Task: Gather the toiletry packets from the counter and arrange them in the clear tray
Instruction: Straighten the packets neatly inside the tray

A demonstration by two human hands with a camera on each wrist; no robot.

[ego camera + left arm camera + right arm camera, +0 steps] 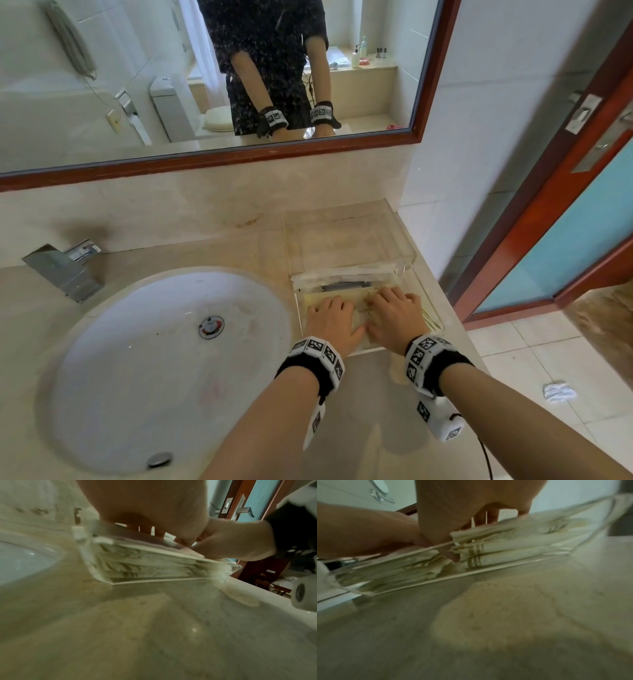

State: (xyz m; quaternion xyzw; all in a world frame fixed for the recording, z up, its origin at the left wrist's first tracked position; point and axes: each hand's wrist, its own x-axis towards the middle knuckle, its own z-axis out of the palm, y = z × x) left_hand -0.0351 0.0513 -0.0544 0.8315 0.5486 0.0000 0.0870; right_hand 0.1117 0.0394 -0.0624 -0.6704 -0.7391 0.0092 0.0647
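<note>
now, packets: cream toiletry packets (363, 306) stacked in clear tray (433, 313), directly under both palms
left hand (330, 320): fingers spread flat, pressing stack
right hand (394, 317): same, thumbs touching

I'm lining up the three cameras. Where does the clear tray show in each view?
Head: clear tray lower right of centre, under both hands.
Left wrist: tray centre, seen through its near wall.
Right wrist: tray slanting across the middle.
Shared landmark: the cream toiletry packets stacked inside it.
</note>
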